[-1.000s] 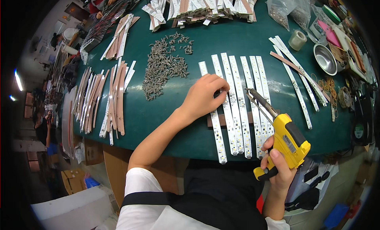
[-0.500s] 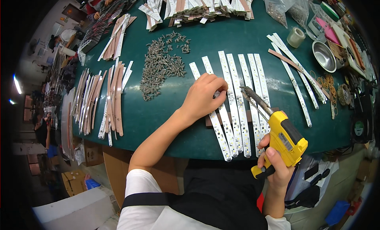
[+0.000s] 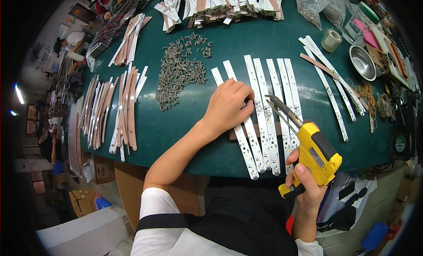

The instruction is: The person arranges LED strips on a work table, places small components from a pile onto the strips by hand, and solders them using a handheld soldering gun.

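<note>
Several white LED circuit strips (image 3: 261, 119) lie side by side in a slight fan at the table's near edge, across a brown bar (image 3: 232, 135). Over the left strips is my left hand (image 3: 227, 105), thumb and fingers pinched together; what they hold, if anything, is hidden. My right hand (image 3: 312, 187) grips a yellow and black soldering gun (image 3: 313, 150) by its handle. Its dark tip points up and left, just over the middle strips; whether it touches one I cannot tell. A heap of small grey-brown wired parts (image 3: 180, 73) is spread left of the strips.
Bundles of strips (image 3: 128, 110) lie at the left, with a large stack (image 3: 229, 7) at the far side. At the right are loose strips (image 3: 328, 86), a tape roll (image 3: 331, 40), a metal bowl (image 3: 362, 62) and plastic bags (image 3: 312, 11). People sit farther left.
The soldering gun's tip has shifted slightly left over the strips. My left hand stays pinched in nearly the same place.
</note>
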{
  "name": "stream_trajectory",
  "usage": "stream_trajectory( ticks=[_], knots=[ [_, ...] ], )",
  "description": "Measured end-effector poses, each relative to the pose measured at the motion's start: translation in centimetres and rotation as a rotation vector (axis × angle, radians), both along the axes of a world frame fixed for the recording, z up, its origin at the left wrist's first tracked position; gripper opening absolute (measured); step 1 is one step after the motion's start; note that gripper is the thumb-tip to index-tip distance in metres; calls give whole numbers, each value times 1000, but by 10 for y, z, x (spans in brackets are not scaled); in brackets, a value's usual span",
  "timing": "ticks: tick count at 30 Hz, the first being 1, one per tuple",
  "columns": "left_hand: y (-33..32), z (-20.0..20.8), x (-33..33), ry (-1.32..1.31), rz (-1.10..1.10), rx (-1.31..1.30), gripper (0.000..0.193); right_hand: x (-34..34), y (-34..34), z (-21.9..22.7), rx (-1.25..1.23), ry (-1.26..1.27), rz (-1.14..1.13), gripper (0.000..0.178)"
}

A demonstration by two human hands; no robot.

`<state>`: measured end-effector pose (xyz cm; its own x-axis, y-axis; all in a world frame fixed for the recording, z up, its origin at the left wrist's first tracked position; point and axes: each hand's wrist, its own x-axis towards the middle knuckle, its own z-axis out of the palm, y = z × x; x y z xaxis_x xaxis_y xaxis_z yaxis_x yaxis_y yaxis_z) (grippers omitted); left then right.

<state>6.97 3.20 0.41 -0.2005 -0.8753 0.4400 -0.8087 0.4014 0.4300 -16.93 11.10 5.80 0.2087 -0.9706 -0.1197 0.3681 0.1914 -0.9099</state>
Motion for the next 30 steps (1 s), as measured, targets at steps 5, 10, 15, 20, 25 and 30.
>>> stream_trajectory(
  ticks=[5,10,15,20,25,30],
  knots=[
    [1,0,-2,-29,-13,-13,9,-2,-1,-1,-12,15,0,53],
    [2,-1,-3,-49,7,-26,10,-1,-1,-1,-4,2,8,55],
    [1,-2,-4,-31,6,-35,10,-2,-2,-1,-7,-17,7,56],
    [0,-4,-4,-73,3,-47,10,1,-2,1,2,4,-17,54],
    [2,-3,0,-27,15,17,11,2,-4,0,82,30,36,57],
    [4,0,4,29,51,-26,15,7,-9,-1,114,91,66,65]
  ],
)
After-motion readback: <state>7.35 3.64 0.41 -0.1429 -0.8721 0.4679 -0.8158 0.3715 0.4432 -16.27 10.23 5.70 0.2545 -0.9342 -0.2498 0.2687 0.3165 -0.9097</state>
